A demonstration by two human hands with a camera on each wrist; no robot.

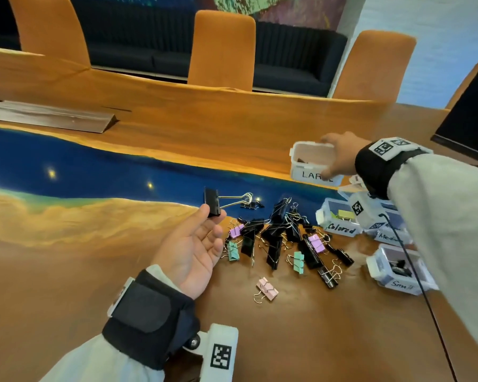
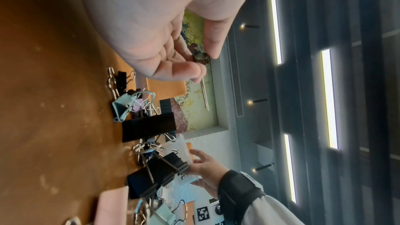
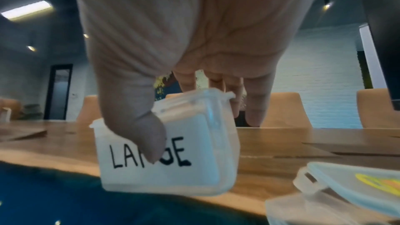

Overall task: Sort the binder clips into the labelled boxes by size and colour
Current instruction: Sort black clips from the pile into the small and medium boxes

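The left hand (image 1: 191,249) is turned palm up above the table (image 1: 66,271), thumb and forefinger pinching the black body of a large black binder clip (image 1: 212,202); its wire handles stick out toward 3 o'clock. The other fingers lie relaxed and a little apart.

The right hand (image 1: 340,155) reaches out at about 1 o'clock from the left one and grips the box labelled LARGE (image 1: 312,161). In the right wrist view the thumb (image 3: 138,126) presses on the label face while the fingers (image 3: 255,105) wrap behind the far wall, and the box appears tilted and lifted off the table. Something dark lies inside; I cannot tell what.

Between the hands, at 4 o'clock from the held clip, a pile of clips (image 1: 284,235) is heaped on the table: mostly black, with purple and mint ones mixed in. A pink clip (image 1: 267,289) lies apart at the pile's 6 o'clock.

At 3 o'clock from the pile stand the other boxes: the Colored box (image 1: 340,224), the Medium box (image 1: 387,235) partly hidden under the right sleeve, and the Small box (image 1: 398,271) nearest the person, with black clips in it.
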